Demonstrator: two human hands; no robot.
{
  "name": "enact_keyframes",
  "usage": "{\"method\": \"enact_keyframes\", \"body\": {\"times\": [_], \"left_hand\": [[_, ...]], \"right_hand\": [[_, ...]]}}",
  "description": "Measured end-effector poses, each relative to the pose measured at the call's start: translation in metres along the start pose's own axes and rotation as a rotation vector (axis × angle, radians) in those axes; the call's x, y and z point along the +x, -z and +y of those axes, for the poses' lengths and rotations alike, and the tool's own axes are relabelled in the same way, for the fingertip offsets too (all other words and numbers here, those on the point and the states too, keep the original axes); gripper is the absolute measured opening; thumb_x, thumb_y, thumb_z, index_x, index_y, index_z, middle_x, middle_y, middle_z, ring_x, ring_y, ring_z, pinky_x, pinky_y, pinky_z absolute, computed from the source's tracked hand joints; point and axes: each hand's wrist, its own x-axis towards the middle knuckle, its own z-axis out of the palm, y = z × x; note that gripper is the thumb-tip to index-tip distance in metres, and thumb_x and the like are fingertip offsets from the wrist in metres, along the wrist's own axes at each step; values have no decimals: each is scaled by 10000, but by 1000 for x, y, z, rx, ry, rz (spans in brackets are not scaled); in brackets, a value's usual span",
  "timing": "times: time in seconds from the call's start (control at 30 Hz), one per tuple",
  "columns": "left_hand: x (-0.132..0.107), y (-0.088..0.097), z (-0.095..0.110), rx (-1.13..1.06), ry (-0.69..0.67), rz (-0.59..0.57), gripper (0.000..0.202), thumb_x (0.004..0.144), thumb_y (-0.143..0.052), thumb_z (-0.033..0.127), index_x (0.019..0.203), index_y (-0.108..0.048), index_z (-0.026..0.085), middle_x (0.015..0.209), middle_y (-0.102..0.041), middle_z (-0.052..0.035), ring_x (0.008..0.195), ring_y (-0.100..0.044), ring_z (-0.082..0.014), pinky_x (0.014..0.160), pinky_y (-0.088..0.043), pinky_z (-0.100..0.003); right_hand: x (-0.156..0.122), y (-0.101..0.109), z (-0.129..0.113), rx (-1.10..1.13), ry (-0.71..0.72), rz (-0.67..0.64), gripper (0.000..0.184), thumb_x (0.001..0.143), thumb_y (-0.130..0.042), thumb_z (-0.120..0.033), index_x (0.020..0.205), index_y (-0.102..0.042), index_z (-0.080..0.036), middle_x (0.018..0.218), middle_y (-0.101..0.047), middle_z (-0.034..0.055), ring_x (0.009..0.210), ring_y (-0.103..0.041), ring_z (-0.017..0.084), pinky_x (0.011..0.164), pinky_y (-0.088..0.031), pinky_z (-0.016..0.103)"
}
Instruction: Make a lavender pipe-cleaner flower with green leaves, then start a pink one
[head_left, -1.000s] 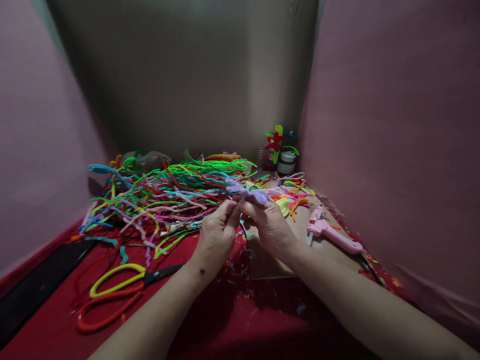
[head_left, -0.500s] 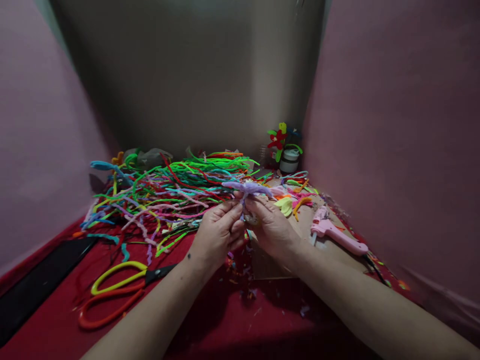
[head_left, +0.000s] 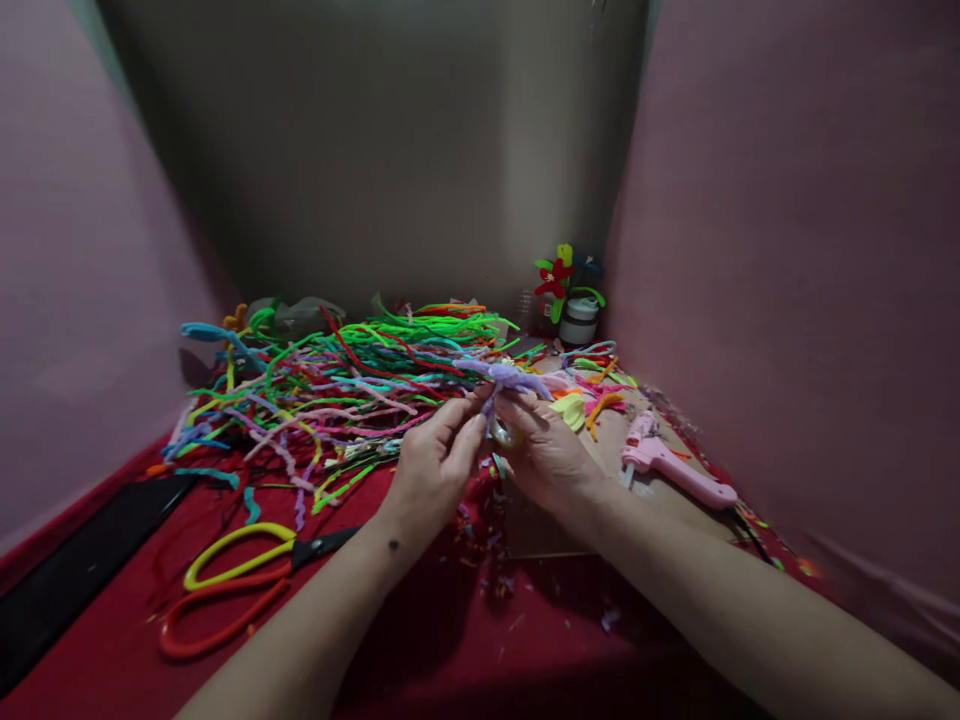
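Between my two hands is a lilac pipe-cleaner flower, its petals spread out above my fingertips. My left hand is closed, pinching the flower's fuzzy stem below the petals. My right hand is closed too, its thumb and fingers on the flower's base from the other side. Part of the stem is hidden behind the fingers. Just behind the hands lies a large heap of coloured pipe cleaners.
Scissors with yellow and orange handles lie at left, beside a black flat object. A pink glue gun rests on cardboard at right. Pipe-cleaner flowers stand near a jar. Coloured scraps litter the red cloth.
The lilac flower has tilted and shifted slightly right. My left hand has turned and moved a little right and up, its fingers now higher on the stem.
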Motion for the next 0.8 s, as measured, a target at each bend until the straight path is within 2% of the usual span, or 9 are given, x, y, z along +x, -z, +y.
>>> {"method": "enact_keyframes", "body": {"times": [0.1,0.2,0.3,0.4,0.47,0.53,0.67,0.8], "left_hand": [[-3,-1,-6,291,-191,66,324,820,-522,315,1118,-570,197,872,-647,-38,738,-589,-155,669,-431,-239],[-3,-3,-12,581,-298,103,390,811,-539,333,1173,-513,191,1044,-641,-85,843,-608,-195,743,-420,-268],[-3,-5,-18,789,-321,140,334,842,-485,343,1126,-523,171,931,-656,-98,752,-615,-204,645,-401,-266],[-1,-5,-21,834,-353,171,201,867,-424,287,950,-564,169,721,-615,-55,603,-567,-172,549,-346,-255],[-1,-5,-21,729,-376,176,147,861,-421,244,840,-552,182,620,-542,-3,521,-494,-132,518,-319,-241],[0,-5,-18,540,-341,155,122,850,-445,235,782,-535,190,583,-475,35,495,-429,-102,508,-312,-221],[0,-9,-9,51,-125,84,133,812,-533,286,732,-556,183,588,-446,53,507,-373,-75,471,-300,-189],[0,-13,-1,-331,108,88,157,713,-658,309,729,-595,166,551,-451,59,449,-326,-48,399,-247,-168]], "right_hand": [[1,0,0,18,22,-8,106,682,-692,-264,781,-661,-240,746,-640,-30,672,-541,118,595,-429,226],[1,-2,-1,17,43,10,109,655,-706,-241,759,-672,-239,722,-643,-33,686,-548,126,624,-427,234],[-1,-3,1,-43,53,22,110,664,-704,-264,770,-691,-237,747,-650,-27,688,-543,125,629,-425,236],[-4,-1,4,-155,88,23,102,716,-670,-287,800,-702,-239,787,-652,-24,709,-541,122,647,-422,238],[-5,0,5,-196,109,21,122,737,-654,-288,835,-708,-239,797,-655,-20,727,-543,122,658,-418,236],[-5,1,6,-206,112,10,141,752,-644,-288,860,-715,-233,801,-659,-12,739,-546,122,671,-414,235],[-4,0,5,-203,130,-19,144,771,-632,-276,878,-723,-247,823,-667,-2,766,-554,126,730,-418,252],[-5,-2,4,-202,171,-19,149,769,-635,-259,892,-719,-256,834,-663,0,784,-552,132,762,-424,269]]}}
